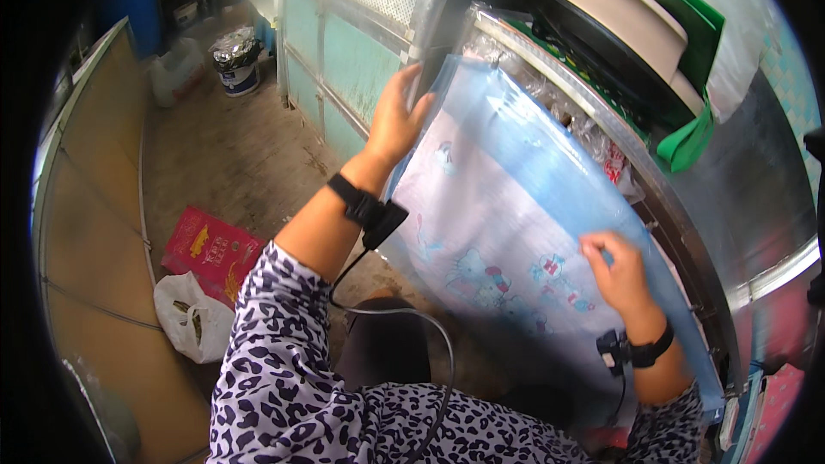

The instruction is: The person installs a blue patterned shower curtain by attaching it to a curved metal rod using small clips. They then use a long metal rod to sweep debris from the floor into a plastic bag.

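Observation:
A light blue and pale pink sheet or curtain (477, 219) with cartoon cat prints hangs in front of me, its upper part glossy like plastic film. It covers the front of a rack. My left hand (396, 117) is at the sheet's upper left edge, thumb and fingers apart; whether it touches the edge is unclear. My right hand (617, 274) is over the sheet's right part, fingers bent, with a gap between thumb and forefinger and nothing visible in it. Both wrists wear black straps with small devices, and a cable (445, 341) runs from the left one.
Atop the rack (580, 90) are a beige and black basin-like object (619, 19) and a green strap (689, 138). A teal panelled partition (361, 45) stands behind. On the floor lie a red printed bag (209, 245) and a white plastic bag (193, 328); a foil-covered bucket (238, 77) stands farther off.

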{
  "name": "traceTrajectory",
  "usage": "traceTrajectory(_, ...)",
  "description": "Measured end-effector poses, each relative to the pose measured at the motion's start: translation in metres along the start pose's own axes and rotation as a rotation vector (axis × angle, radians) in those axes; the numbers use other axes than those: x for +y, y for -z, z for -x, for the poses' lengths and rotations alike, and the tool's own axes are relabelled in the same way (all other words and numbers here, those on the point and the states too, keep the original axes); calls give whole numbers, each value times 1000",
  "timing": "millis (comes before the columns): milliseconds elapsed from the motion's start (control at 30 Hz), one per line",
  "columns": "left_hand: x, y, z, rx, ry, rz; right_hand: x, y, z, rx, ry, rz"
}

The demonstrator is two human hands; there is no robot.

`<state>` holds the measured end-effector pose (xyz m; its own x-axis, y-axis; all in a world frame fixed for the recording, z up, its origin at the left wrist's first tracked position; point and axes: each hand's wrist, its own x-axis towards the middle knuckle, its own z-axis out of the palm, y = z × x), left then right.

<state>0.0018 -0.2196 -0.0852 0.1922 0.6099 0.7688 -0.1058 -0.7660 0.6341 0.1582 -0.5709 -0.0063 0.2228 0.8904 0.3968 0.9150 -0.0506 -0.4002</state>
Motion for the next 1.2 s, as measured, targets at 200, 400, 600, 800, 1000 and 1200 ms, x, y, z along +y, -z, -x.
traceTrajectory(200, 10, -28, -76, -179, -269, -323, -69, -7, -184, 69, 531, 535)
traceTrajectory(400, -3, -39, -96, -375, -47, -302, -76, -43, -290, -148, 308, 831)
traceTrajectory(600, -23, -48, -113, -527, -164, -139, -69, -67, -319, -448, -59, 901)
traceTrajectory(800, -32, -52, -129, -666, -190, -81, -70, -66, -343, -584, -470, 618)
traceTrajectory(1000, -27, -53, -133, -749, -142, -209, -68, -73, -353, -661, -475, 930)
traceTrajectory(1200, -16, -47, -138, -720, -108, -375, -67, -74, -359, -646, -571, 1059)
